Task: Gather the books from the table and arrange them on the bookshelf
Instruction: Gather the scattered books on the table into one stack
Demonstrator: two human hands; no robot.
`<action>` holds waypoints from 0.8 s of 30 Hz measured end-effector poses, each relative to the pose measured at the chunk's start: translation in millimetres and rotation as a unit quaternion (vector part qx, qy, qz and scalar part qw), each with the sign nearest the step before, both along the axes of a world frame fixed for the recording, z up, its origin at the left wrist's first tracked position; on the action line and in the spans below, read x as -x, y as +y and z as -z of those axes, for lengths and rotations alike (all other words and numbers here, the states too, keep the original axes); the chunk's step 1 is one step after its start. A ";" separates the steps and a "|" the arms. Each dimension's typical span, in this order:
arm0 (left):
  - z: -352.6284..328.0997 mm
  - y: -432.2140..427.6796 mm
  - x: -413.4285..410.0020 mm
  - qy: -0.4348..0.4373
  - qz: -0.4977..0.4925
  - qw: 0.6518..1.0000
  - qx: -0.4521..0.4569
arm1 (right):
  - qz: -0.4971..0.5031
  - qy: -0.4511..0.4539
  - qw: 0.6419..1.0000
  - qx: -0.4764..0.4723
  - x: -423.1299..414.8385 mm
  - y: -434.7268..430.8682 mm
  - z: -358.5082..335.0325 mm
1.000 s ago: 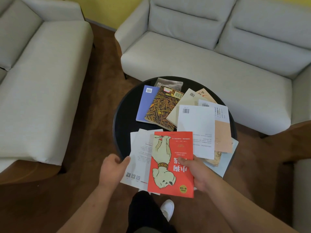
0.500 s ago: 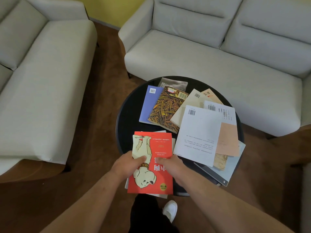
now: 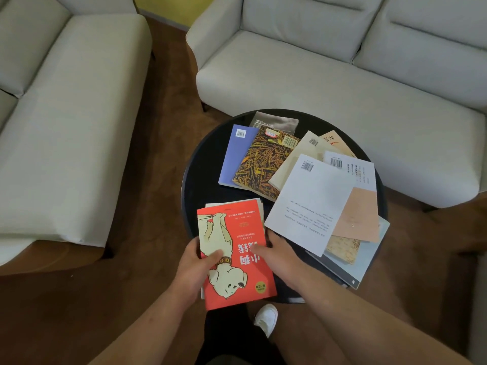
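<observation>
at the 6 o'clock edge of the round black table (image 3: 203, 164), the left hand (image 3: 193, 270) and right hand (image 3: 279, 256) grip a red book (image 3: 237, 233) lying on a paler stack. more books fan from 11 to 4 o'clock, a white book (image 3: 308, 204) topmost.

Entry: living room of a home, as we read it.

- We list one pale cream upholstered sofa (image 3: 329, 75) on the far side, with padded back cushions and a rounded arm.
- We list a second sofa in matching fabric (image 3: 66, 114) on the left, set at a right angle to the first.
- We note a low black round coffee table (image 3: 205, 164) in the corner between the two.
- We note a brown floor (image 3: 158, 154) beneath the furniture and a strip of yellow wall (image 3: 168, 9) behind the sofas.
- We record a loose spread of paperback books (image 3: 313, 201) on the table, overlapping, several face down with barcodes showing.
</observation>
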State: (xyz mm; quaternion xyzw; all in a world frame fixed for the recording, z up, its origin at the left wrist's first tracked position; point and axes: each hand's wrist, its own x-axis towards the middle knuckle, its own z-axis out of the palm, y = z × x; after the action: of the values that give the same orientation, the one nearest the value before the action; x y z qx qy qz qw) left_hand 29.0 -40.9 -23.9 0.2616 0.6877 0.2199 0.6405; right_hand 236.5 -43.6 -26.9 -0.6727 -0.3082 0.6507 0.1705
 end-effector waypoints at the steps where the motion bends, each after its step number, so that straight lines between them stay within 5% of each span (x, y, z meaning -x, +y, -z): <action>1: -1.5 -5.5 -0.3 0.011 -0.010 1.000 -0.004 | 0.017 0.004 1.000 -0.002 -3.3 -4.6 -0.8; 8: -6.4 -29.7 -12.1 -0.036 0.007 0.999 -0.002 | 0.035 0.044 0.998 0.040 -4.5 -31.5 18.5; 16: -5.6 1.0 -11.5 0.157 0.123 0.978 -0.055 | 0.063 0.038 0.997 0.030 -5.9 -13.8 5.0; 20: -8.3 28.3 -18.2 0.009 0.024 0.999 -0.021 | 0.076 0.029 0.996 0.034 0.8 3.6 7.3; 24: -3.4 44.1 -21.2 -0.028 -0.014 0.999 0.006 | 0.119 0.072 0.988 0.061 5.4 3.9 14.6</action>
State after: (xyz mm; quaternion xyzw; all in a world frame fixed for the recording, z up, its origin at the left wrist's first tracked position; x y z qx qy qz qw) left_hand 50.2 3.2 -20.5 0.2412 0.6746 0.2321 0.6580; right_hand 231.1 -39.8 -41.5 -0.6654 -0.1725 0.6898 0.2272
